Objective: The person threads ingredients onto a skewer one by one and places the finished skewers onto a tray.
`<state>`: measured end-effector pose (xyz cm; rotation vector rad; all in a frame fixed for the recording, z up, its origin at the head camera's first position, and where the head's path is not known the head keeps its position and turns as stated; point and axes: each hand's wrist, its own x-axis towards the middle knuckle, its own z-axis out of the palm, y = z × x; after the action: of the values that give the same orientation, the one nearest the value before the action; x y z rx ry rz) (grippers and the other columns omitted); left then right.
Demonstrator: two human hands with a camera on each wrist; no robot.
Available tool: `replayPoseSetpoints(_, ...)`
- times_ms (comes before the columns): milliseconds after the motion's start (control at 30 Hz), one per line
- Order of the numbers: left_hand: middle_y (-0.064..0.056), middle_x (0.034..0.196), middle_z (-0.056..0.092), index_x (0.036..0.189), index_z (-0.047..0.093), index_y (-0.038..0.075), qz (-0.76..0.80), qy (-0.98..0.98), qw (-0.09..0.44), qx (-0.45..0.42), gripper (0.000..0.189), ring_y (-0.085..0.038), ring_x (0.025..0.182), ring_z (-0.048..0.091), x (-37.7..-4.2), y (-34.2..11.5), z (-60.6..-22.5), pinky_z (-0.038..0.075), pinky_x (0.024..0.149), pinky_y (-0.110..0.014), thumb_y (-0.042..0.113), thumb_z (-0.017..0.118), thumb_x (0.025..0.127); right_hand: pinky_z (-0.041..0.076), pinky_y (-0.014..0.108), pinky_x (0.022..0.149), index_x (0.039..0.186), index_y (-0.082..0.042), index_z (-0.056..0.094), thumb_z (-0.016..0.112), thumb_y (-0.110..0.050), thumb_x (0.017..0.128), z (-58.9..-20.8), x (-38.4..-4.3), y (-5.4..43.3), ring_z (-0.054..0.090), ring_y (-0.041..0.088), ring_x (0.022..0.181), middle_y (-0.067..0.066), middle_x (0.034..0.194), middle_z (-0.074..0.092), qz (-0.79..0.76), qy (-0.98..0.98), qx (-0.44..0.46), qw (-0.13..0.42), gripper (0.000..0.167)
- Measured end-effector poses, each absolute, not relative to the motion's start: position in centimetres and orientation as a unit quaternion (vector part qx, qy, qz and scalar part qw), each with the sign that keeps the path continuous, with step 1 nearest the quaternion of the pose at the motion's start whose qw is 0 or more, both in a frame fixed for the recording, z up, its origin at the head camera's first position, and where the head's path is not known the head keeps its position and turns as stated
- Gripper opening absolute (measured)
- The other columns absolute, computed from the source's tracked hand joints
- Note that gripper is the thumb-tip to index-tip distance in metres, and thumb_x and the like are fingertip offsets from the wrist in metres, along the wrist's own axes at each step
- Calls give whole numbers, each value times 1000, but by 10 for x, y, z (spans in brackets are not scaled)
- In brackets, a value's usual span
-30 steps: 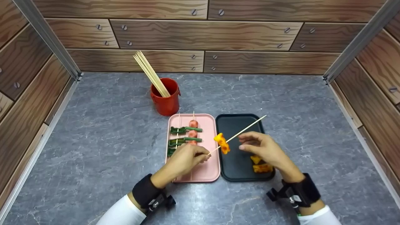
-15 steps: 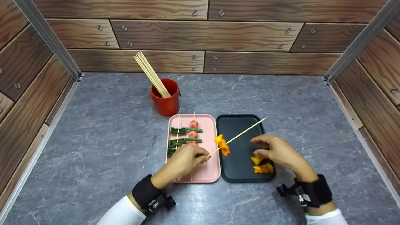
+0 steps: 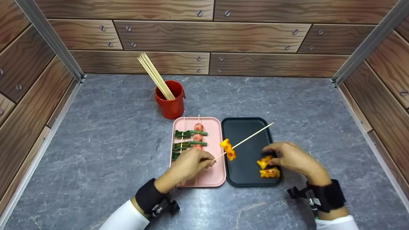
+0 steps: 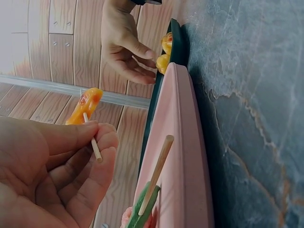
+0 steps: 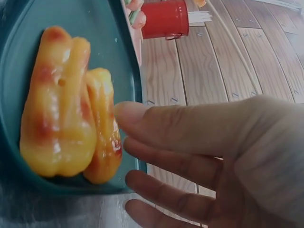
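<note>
My left hand [image 3: 194, 162] pinches one end of a wooden skewer [image 3: 252, 135] between thumb and fingers. A lumpy yellow-orange food piece with browned patches [image 3: 227, 149] is threaded on that skewer, held up over the trays. Two similar pieces lie in the front right corner of the dark tray [image 3: 241, 172]: a front one [image 3: 270, 173] and a rear one [image 3: 264, 162]. Reaching down at the rear piece, my right hand [image 3: 292, 159] has its thumb tip right beside it. In the right wrist view the front piece [image 5: 59, 107] shows a small hole, and the fingers are spread apart.
On the pink tray [image 3: 211, 175], left of the dark one, lie skewers with green pepper-like pieces [image 3: 182, 134] and pinkish-red balls [image 3: 198, 127]. My left hand partly covers them. Behind it stands a red bucket [image 3: 172, 108] holding several bare skewers [image 3: 155, 75]. Wood-patterned walls enclose the table.
My right hand has moved away from the held skewer, rightward and down, to the rear yellow piece in the dark tray. The left hand stays put with its skewer.
</note>
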<state>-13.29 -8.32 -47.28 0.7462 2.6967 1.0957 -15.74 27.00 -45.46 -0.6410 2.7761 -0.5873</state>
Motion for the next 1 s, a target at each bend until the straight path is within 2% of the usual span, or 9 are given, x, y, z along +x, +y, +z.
replayPoseSetpoints(100, 2, 87, 81, 100, 84, 14, 361, 896, 68, 249, 9, -10, 77, 68, -133, -83, -474, 51, 72, -23, 16, 76, 96, 57, 57, 97, 123, -5, 76, 82, -11, 89, -456, -157, 270, 72, 37, 108, 17, 122, 77, -184, 949, -226, 123, 35)
replayPoseSetpoints(200, 3, 86, 81, 100, 84, 15, 357, 898, 69, 247, 9, -10, 77, 67, -133, -83, -474, 51, 72, -23, 17, 76, 96, 56, 60, 99, 122, -5, 76, 82, -10, 89, -457, -157, 269, 72, 41, 113, 16, 121, 78, -172, 949, -235, 122, 34)
replayPoseSetpoints(400, 3, 86, 81, 101, 84, 15, 354, 899, 70, 249, 10, -9, 77, 66, -133, -82, -474, 50, 70, -23, 18, 76, 97, 58, 54, 95, 114, -4, 78, 82, -6, 86, -463, -157, 266, 73, 36, 105, 12, 113, 78, -153, 947, -269, 91, 28)
replayPoseSetpoints(667, 2, 89, 81, 101, 84, 15, 347, 901, 67, 252, 10, -11, 81, 65, -133, -82, -475, 51, 77, -26, 19, 76, 97, 60, 50, 87, 105, -8, 79, 83, -9, 87, -466, -156, 261, 72, 29, 94, 6, 101, 75, -149, 950, -266, 66, 18)
replayPoseSetpoints(867, 3, 89, 81, 101, 84, 15, 349, 900, 68, 252, 10, -10, 80, 66, -133, -82, -475, 51, 76, -26, 19, 75, 97, 61, 51, 83, 105, -6, 78, 82, -13, 90, -465, -156, 260, 74, 29, 91, 9, 100, 79, -167, 955, -240, 46, 17)
replayPoseSetpoints(1000, 3, 89, 81, 101, 84, 15, 352, 899, 69, 252, 10, -10, 80, 66, -133, -82, -474, 52, 75, -25, 19, 75, 97, 59, 45, 76, 108, -6, 76, 81, -15, 92, -464, -158, 259, 71, 21, 83, 8, 96, 79, -181, 958, -220, 34, 19)
